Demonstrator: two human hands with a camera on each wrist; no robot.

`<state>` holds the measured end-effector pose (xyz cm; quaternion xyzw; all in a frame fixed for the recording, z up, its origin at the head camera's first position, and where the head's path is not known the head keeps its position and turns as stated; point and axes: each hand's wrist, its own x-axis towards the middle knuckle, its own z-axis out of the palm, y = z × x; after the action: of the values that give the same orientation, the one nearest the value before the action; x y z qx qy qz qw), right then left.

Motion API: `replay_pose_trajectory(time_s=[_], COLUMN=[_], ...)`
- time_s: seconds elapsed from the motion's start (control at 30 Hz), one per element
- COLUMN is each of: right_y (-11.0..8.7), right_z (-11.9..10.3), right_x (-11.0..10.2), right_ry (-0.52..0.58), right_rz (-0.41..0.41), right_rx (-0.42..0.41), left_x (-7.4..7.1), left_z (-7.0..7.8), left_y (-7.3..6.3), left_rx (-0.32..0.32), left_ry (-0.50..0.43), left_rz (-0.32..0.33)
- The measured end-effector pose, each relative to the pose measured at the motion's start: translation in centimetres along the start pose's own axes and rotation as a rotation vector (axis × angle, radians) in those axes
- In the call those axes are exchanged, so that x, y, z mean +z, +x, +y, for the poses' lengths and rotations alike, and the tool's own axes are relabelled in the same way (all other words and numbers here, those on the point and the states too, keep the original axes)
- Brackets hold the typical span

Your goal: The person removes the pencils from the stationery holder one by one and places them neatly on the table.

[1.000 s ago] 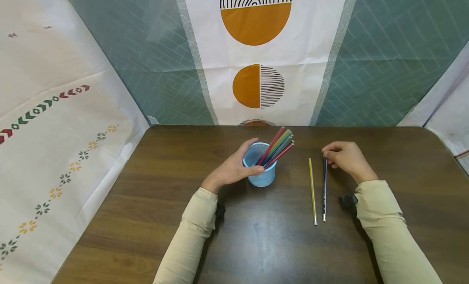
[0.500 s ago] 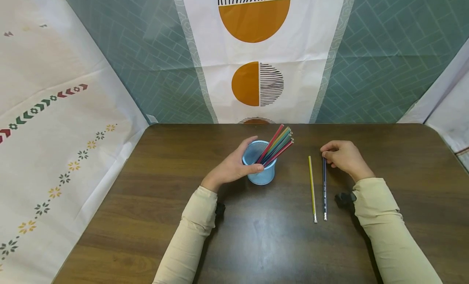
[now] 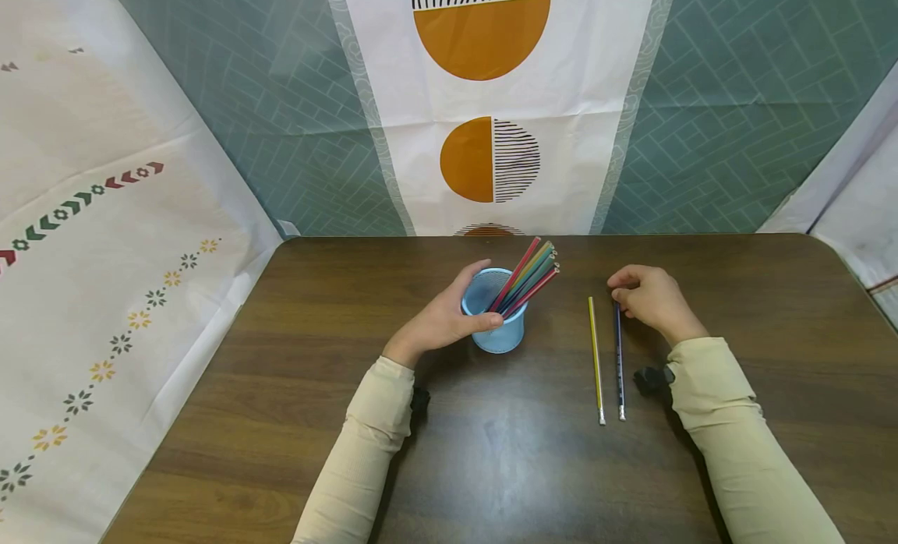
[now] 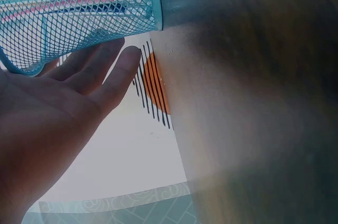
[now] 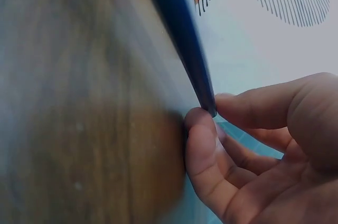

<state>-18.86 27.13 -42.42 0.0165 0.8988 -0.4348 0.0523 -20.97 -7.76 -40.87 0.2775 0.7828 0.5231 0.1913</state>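
Observation:
A light blue mesh pencil cup stands near the back middle of the table, with several coloured pencils leaning out to its right. My left hand holds the cup from its left side, thumb across the near rim. In the left wrist view, fingers lie along the mesh wall. A dark blue pencil lies on the table, its silver-banded eraser end towards me. My right hand pinches its far tip between thumb and finger. Just left of it lies a yellow pencil, untouched.
The brown wooden table ends at a patterned cloth backdrop right behind its far edge. A white patterned cloth hangs along the left side.
The right hand has shifted slightly left, turning the far end of the dark blue pencil a little towards the yellow one. The left hand and cup stay put as the head view drifts slightly.

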Motion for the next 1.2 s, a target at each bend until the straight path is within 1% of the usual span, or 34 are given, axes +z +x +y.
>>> replay_pose_trajectory(time_s=[0.23, 0.37, 0.6, 0.73, 0.83, 0.93, 1.03, 1.1, 1.17, 1.2], right_y=[0.1, 0.0, 0.2, 0.2, 0.2, 0.0, -0.2, -0.3, -0.4, -0.5], right_z=[-0.2, -0.4, -0.3, -0.3, -0.5, -1.0, -1.5, -1.8, -2.2, -2.5], right_x=[0.3, 0.5, 0.7, 0.8, 0.9, 0.8, 0.6, 0.5, 0.3, 0.3], right_ry=[-0.061, -0.083, -0.135, -0.173, -0.193, -0.227, -0.270, -0.284, -0.281, -0.268], right_rz=[0.004, 0.020, 0.065, 0.067, 0.042, -0.008, -0.095, -0.138, -0.152, -0.145], right_rx=[-0.020, -0.033, -0.097, -0.124, -0.122, -0.088, -0.040, -0.019, -0.019, -0.027], left_x=[-0.1, 0.0, 0.0, 0.0, 0.0, 0.0, 0.0, -0.1, -0.1, -0.1], left_z=[0.0, 0.0, -0.2, -0.2, -0.1, -0.1, -0.1, -0.2, -0.2, -0.2], left_y=[0.0, 0.0, 0.0, 0.0, -0.1, -0.1, -0.2, -0.2, -0.2, -0.2], left_rx=[0.002, -0.006, 0.004, 0.006, 0.003, 0.002, 0.005, 0.005, 0.005, 0.005], left_ry=[0.006, 0.008, 0.016, 0.017, 0.023, 0.019, 0.014, 0.006, 0.004, 0.002], left_rz=[0.005, 0.006, 0.005, 0.002, 0.006, 0.003, 0.001, 0.000, 0.001, 0.001])
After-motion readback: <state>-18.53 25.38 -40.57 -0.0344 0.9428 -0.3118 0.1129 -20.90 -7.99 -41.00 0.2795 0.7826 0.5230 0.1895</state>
